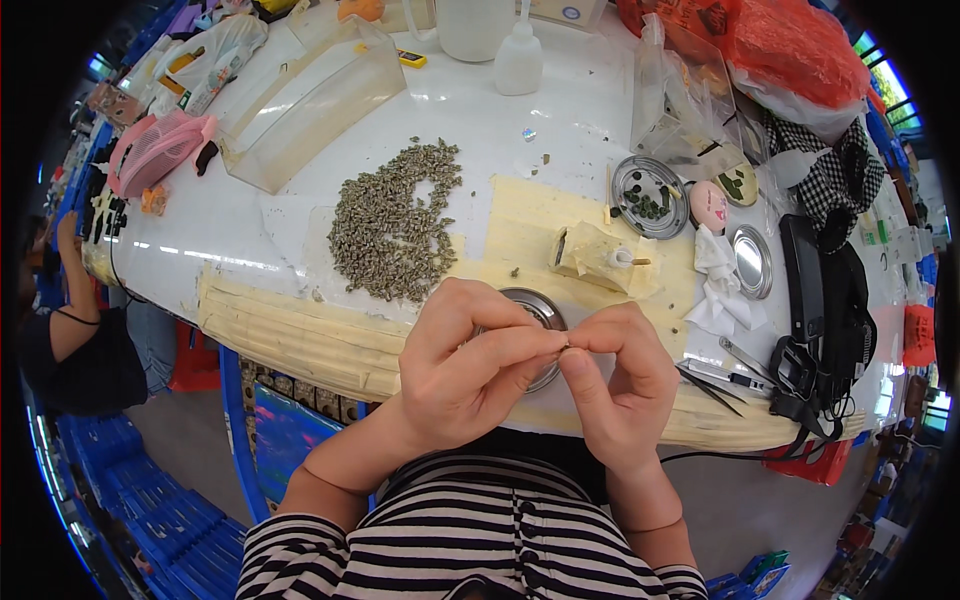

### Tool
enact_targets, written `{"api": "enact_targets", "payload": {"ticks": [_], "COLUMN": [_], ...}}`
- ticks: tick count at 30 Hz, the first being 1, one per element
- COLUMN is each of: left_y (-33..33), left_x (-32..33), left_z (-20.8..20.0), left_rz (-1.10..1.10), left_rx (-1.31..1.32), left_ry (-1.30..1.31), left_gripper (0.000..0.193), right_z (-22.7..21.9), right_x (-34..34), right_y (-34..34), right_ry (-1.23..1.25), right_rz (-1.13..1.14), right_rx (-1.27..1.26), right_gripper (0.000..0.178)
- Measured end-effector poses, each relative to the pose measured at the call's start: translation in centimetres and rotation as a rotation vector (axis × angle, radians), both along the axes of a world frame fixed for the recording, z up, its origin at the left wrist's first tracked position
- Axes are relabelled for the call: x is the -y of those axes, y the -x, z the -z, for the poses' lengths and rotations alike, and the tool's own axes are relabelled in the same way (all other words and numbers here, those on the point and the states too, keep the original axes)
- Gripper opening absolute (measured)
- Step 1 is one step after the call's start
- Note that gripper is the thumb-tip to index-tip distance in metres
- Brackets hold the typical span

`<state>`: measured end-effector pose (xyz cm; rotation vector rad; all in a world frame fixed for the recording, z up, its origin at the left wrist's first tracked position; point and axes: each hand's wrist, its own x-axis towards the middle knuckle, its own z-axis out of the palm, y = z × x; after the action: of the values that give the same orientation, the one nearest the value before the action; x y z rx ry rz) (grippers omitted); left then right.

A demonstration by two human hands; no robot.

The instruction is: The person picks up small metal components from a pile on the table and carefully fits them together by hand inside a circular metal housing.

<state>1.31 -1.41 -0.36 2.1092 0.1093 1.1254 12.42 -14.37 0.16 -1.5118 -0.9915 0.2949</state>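
Note:
My left hand (455, 365) and my right hand (622, 385) meet fingertip to fingertip above the table's near edge. Both are closed in a pinch; whatever lies between the fingertips is tiny and mostly hidden, so I cannot name it. Under them sits a round metal dish (538, 303), partly covered by my fingers. Ahead and to the left spreads a large pile of small metal parts (385, 235). Beyond my right hand, a tape-wrapped block (592, 254) with a small peg sticking out rests on yellowish paper (510, 225).
At right are a round tin with dark green pieces (622, 200), a metal lid (752, 262), crumpled tissue (714, 262), tweezers (712, 388) and a black bag (845, 320). A clear trough (320, 110), white squeeze bottle (518, 60) and pink pouch (160, 152) stand farther back. Another person (80, 340) sits left.

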Motion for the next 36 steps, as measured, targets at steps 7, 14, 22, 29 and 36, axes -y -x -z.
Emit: {"api": "enact_targets", "payload": {"ticks": [7, 14, 22, 29, 36], "left_y": [-0.2, -0.5, -0.2, -0.1, -0.1], "left_x": [0.1, 0.5, 0.4, 0.3, 0.4], "left_z": [0.2, 0.4, 0.0, 0.0, 0.2], "left_rz": [-0.038, -0.082, -0.032, -0.021, -0.045], "left_rx": [-0.021, 0.001, 0.012, 0.004, 0.007], "left_ry": [-0.016, -0.127, -0.084, -0.065, -0.139], "left_gripper": [0.026, 0.030, 0.029, 0.031, 0.034], "right_z": [-0.1, -0.1, 0.2, -0.3, 0.2], "right_x": [-0.1, -0.3, 0.6, 0.2, 0.5], "right_y": [0.5, 0.4, 0.3, 0.7, 0.4], "right_ry": [-0.052, -0.048, -0.045, -0.074, 0.000], "right_rz": [0.177, 0.167, -0.076, -0.113, -0.089], "right_rx": [0.343, 0.236, -0.417, -0.627, -0.472], "right_gripper": [0.021, 0.015, 0.007, 0.007, 0.007]}}
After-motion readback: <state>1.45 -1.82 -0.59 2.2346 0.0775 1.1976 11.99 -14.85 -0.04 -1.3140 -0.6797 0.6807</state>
